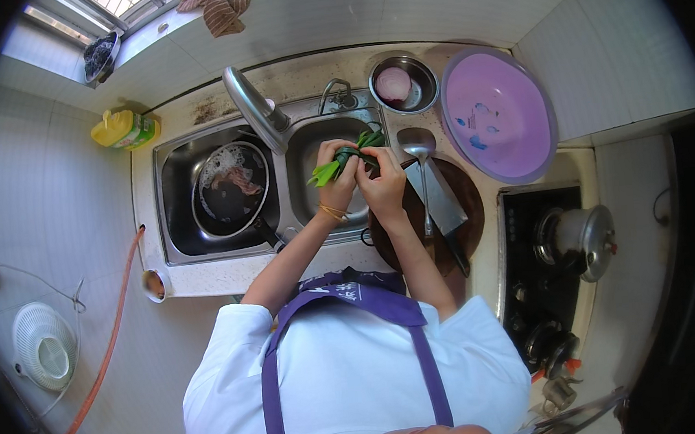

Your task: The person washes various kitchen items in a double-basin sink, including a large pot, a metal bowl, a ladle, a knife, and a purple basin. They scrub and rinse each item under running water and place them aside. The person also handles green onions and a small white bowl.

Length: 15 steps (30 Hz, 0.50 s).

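A small bundle of long green leaves point(326, 173), perhaps scallion or garlic greens, is held over the right sink basin point(306, 153). My left hand point(338, 178) grips it, with pale cut-looking ends pointing left. My right hand point(386, 180) pinches the darker, folded part with thumb and fingers. Both thumbs nearly meet at the middle, where a leaf seems wrapped round the bundle. Below my right forearm lies a round dark chopping board point(471, 198). A cleaver point(437, 194) and a metal spatula point(420, 144) rest across it.
In the left basin sits a frying pan point(224, 208) with suds and a cloth-like thing. The faucet point(253, 105) arches between basins. A steel bowl point(427, 97) holds a cut onion point(393, 85). Further right are a pink basin point(500, 137) and a gas stove point(518, 252) with a pot point(576, 242).
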Each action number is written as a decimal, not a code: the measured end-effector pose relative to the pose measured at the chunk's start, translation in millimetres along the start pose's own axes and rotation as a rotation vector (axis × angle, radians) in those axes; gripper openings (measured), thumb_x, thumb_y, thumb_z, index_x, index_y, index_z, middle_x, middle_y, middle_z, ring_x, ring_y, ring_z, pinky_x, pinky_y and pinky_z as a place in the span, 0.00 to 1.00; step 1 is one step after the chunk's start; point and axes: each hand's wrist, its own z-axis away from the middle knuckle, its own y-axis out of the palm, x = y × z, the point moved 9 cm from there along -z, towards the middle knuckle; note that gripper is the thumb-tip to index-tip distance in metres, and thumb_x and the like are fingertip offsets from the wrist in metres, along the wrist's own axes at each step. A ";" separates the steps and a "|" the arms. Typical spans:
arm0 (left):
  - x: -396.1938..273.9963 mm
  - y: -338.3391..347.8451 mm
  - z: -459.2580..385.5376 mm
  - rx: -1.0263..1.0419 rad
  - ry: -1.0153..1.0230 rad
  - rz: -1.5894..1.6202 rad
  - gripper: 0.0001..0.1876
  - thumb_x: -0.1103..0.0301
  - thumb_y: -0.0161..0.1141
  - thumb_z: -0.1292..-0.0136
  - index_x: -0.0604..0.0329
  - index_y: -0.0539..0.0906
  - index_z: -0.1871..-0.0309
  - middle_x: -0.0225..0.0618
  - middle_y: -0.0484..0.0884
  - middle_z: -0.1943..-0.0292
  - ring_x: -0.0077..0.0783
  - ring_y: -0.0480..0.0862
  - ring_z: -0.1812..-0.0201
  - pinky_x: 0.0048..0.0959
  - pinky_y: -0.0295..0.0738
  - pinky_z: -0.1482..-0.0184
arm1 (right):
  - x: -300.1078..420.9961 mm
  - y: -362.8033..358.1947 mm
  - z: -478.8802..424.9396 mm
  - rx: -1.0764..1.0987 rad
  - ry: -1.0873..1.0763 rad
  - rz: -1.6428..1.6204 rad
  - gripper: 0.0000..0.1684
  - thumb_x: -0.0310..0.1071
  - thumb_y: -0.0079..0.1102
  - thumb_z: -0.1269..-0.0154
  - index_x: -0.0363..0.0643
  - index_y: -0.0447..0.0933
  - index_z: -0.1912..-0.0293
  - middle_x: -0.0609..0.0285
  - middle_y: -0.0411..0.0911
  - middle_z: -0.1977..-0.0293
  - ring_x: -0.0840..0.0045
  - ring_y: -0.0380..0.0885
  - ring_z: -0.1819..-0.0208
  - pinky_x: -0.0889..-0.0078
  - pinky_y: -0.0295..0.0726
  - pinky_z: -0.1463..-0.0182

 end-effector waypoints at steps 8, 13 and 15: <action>-18.7 2.8 1.6 0.028 0.134 -0.132 0.09 0.77 0.56 0.49 0.66 0.75 0.62 0.41 0.71 0.61 0.36 0.73 0.56 0.28 0.66 0.51 | -6.8 1.4 -0.8 0.011 0.013 -0.158 0.07 0.22 0.57 0.51 0.36 0.74 0.67 0.57 0.72 0.69 0.68 0.75 0.68 0.75 0.74 0.64; -23.0 4.6 2.8 0.030 0.167 -0.086 0.11 0.71 0.61 0.49 0.63 0.76 0.62 0.41 0.72 0.62 0.39 0.74 0.58 0.29 0.68 0.54 | -37.9 16.9 -0.2 0.113 0.266 -0.499 0.05 0.23 0.52 0.50 0.33 0.74 0.69 0.60 0.69 0.68 0.75 0.71 0.64 0.80 0.69 0.58; -24.6 5.8 4.1 0.035 0.182 -0.095 0.13 0.69 0.61 0.49 0.63 0.76 0.61 0.41 0.72 0.61 0.39 0.74 0.58 0.30 0.68 0.54 | -43.7 20.8 -1.0 0.162 0.296 -0.566 0.05 0.24 0.50 0.49 0.32 0.73 0.70 0.60 0.69 0.68 0.76 0.70 0.63 0.80 0.68 0.58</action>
